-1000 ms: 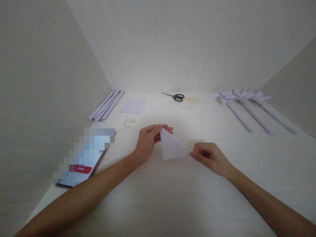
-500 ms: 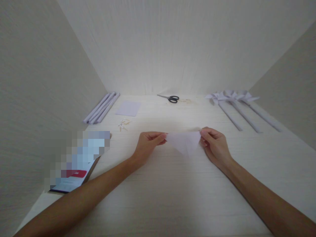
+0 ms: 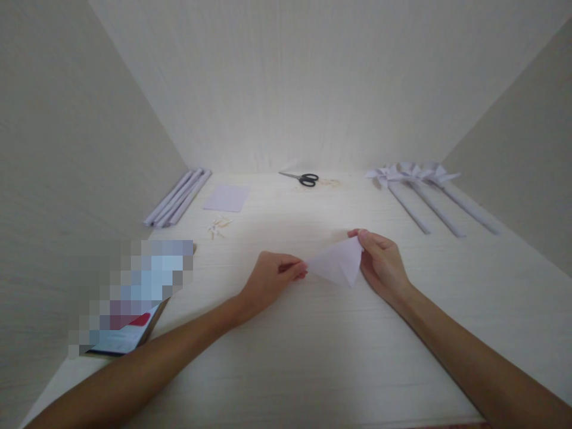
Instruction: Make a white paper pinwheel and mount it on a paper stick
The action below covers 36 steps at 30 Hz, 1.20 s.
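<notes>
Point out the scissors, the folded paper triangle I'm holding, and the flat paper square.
scissors (image 3: 307,179): head view, on the black handles.
folded paper triangle (image 3: 337,265): head view, middle of its face.
flat paper square (image 3: 226,198): head view, centre of the sheet.

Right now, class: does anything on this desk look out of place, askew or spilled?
Mostly tidy. The small sticks lie scattered loosely beside the flat paper sheet, and faint scraps sit by the scissors. Both hands, left and right, pinch the folded paper.
</notes>
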### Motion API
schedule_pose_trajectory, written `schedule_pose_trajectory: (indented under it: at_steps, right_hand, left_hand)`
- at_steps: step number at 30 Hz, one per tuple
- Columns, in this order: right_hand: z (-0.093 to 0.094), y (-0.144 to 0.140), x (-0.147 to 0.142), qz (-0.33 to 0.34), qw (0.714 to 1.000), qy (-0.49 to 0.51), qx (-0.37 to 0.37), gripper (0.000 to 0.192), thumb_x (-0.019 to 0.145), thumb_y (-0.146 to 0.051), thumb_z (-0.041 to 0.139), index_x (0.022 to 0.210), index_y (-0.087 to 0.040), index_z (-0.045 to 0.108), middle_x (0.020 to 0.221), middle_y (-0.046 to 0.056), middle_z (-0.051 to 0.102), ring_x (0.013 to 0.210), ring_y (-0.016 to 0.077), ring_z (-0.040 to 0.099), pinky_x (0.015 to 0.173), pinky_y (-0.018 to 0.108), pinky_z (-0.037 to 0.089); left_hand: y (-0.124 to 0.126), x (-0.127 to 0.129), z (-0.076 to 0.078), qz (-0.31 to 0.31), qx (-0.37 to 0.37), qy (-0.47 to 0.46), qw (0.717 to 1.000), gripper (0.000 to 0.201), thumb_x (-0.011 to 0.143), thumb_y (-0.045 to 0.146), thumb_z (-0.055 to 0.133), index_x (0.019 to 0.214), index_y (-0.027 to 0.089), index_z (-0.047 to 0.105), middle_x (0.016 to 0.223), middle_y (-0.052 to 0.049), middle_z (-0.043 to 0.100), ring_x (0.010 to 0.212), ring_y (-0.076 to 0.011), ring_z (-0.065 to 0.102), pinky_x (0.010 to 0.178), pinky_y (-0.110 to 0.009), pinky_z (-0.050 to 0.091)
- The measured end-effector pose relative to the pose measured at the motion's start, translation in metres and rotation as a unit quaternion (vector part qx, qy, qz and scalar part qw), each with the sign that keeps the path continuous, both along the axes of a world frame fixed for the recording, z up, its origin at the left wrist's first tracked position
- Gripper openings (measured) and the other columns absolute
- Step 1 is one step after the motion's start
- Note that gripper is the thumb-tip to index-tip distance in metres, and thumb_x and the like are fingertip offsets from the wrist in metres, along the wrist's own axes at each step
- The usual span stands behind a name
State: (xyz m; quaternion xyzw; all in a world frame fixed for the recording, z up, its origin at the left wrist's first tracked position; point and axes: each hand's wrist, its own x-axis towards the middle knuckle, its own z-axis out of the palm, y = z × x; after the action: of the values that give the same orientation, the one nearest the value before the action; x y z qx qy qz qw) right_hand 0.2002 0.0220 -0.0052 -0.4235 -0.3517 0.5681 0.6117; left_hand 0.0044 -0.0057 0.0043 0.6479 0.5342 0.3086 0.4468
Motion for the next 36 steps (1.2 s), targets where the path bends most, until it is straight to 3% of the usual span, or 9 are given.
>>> schedule_pose_trajectory:
  at_steps: [4, 8, 12, 15, 18, 22, 27, 36]
  right_hand:
    - [0.000, 0.000, 0.002, 0.000, 0.998, -0.037, 0.047, 0.012, 0.059, -0.028, 0.070, 0.056, -0.017, 0.066, 0.063, 0.000, 0.055, 0.055, 0.0078, 0.046, 0.049, 0.022, 0.035]
    - [-0.002, -0.001, 0.004, -0.021, 0.990, -0.087, 0.112, 0.017, 0.065, -0.028, 0.065, 0.053, -0.017, 0.061, 0.060, -0.002, 0.049, 0.056, 0.0084, 0.043, 0.050, 0.022, 0.033]
    - [-0.004, -0.003, 0.004, -0.013, 0.983, -0.136, 0.120, 0.022, 0.073, -0.034, 0.057, 0.057, -0.019, 0.054, 0.059, -0.002, 0.046, 0.053, 0.0091, 0.040, 0.049, 0.022, 0.031]
    - [-0.004, -0.005, 0.004, -0.019, 0.977, -0.175, 0.123, 0.022, 0.075, -0.038, 0.053, 0.064, -0.019, 0.054, 0.065, 0.000, 0.053, 0.057, 0.0110, 0.045, 0.051, 0.023, 0.034]
    - [-0.004, -0.007, 0.003, 0.011, 0.981, -0.162, 0.104, 0.023, 0.077, -0.038, 0.050, 0.064, -0.019, 0.050, 0.073, 0.002, 0.061, 0.059, 0.0121, 0.051, 0.051, 0.023, 0.036]
    - [-0.003, -0.010, 0.001, 0.061, 0.992, -0.094, 0.054, 0.024, 0.079, -0.038, 0.049, 0.063, -0.020, 0.043, 0.066, 0.002, 0.065, 0.057, 0.0134, 0.057, 0.049, 0.023, 0.039]
    - [0.000, -0.010, -0.002, 0.072, 0.997, -0.033, 0.004, 0.028, 0.072, -0.041, 0.057, 0.062, -0.020, 0.041, 0.056, 0.001, 0.064, 0.055, 0.0151, 0.060, 0.045, 0.022, 0.040]
    - [0.004, -0.009, -0.004, 0.086, 0.994, -0.010, -0.063, 0.032, 0.061, -0.043, 0.065, 0.056, -0.021, 0.043, 0.050, 0.001, 0.062, 0.049, 0.0164, 0.058, 0.039, 0.024, 0.042]
  left_hand:
    - [0.000, -0.002, 0.001, -0.034, 0.061, 0.057, 0.996, 0.025, 0.077, 0.029, 0.047, 0.064, 0.014, 0.063, 0.060, -0.002, 0.066, 0.055, -0.0099, 0.059, 0.054, -0.019, 0.045]
    - [-0.001, -0.005, 0.002, -0.068, 0.195, 0.152, 0.967, 0.031, 0.081, 0.028, 0.041, 0.059, 0.014, 0.058, 0.053, -0.001, 0.061, 0.049, -0.0078, 0.053, 0.051, -0.018, 0.039]
    - [-0.004, -0.004, 0.001, -0.093, 0.274, 0.213, 0.933, 0.032, 0.083, 0.028, 0.037, 0.059, 0.014, 0.053, 0.048, 0.000, 0.055, 0.043, -0.0075, 0.046, 0.047, -0.020, 0.033]
    - [-0.007, -0.002, 0.002, -0.100, 0.299, 0.223, 0.922, 0.032, 0.083, 0.026, 0.036, 0.057, 0.015, 0.050, 0.046, 0.001, 0.051, 0.042, -0.0075, 0.042, 0.046, -0.020, 0.031]
    - [-0.008, -0.002, 0.003, -0.104, 0.303, 0.214, 0.923, 0.030, 0.082, 0.024, 0.037, 0.056, 0.015, 0.048, 0.045, 0.002, 0.049, 0.042, -0.0072, 0.041, 0.046, -0.020, 0.029]
    - [-0.006, -0.003, 0.003, -0.103, 0.277, 0.196, 0.935, 0.029, 0.081, 0.023, 0.038, 0.055, 0.015, 0.047, 0.046, 0.002, 0.048, 0.042, -0.0066, 0.040, 0.046, -0.019, 0.029]
    - [-0.002, -0.005, 0.002, -0.100, 0.253, 0.179, 0.945, 0.028, 0.080, 0.023, 0.041, 0.053, 0.014, 0.047, 0.045, 0.003, 0.047, 0.042, -0.0059, 0.039, 0.046, -0.019, 0.027]
    - [0.003, -0.009, 0.004, -0.116, 0.208, 0.143, 0.960, 0.029, 0.079, 0.022, 0.042, 0.051, 0.014, 0.048, 0.043, 0.004, 0.047, 0.041, -0.0051, 0.040, 0.045, -0.017, 0.029]
